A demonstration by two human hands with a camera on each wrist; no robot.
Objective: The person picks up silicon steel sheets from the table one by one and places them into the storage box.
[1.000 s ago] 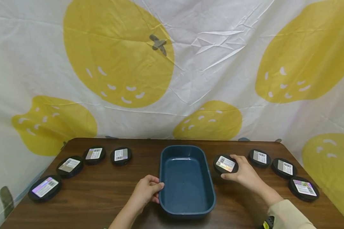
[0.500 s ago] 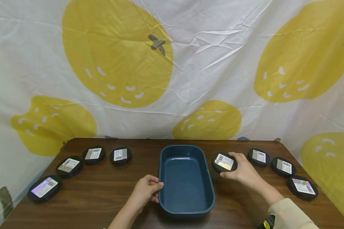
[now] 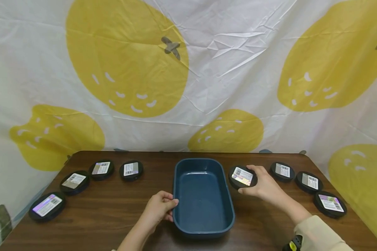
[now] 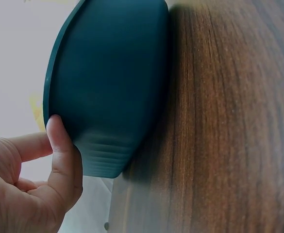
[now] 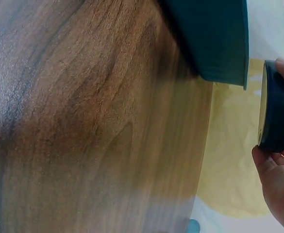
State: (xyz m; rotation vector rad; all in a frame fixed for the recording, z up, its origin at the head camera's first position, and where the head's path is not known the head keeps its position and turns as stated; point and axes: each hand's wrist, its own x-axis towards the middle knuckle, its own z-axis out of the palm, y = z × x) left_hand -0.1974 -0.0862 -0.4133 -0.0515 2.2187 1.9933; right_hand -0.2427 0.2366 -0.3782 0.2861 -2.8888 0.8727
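Disc (image 3: 243, 177): coming slightly nearer tub (image 3: 203, 200), right of frame centre
Right hand (image 3: 263, 184): pinching disc
Left hand (image 3: 158, 209): gripping tub's left side

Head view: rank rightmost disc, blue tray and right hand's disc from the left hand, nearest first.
1. Blue tray, left hand pinching its rim
2. Disc in right hand, right of tray
3. Rightmost disc, far right on tabletop

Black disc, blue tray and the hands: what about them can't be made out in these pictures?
Held black disc: label print too small to read, head view.
Blue tray: inside hidden by its own outer wall, left wrist view.
Right hand: cut off by the right edge, right wrist view.
Left hand: cut off by the left and bottom edges, left wrist view.
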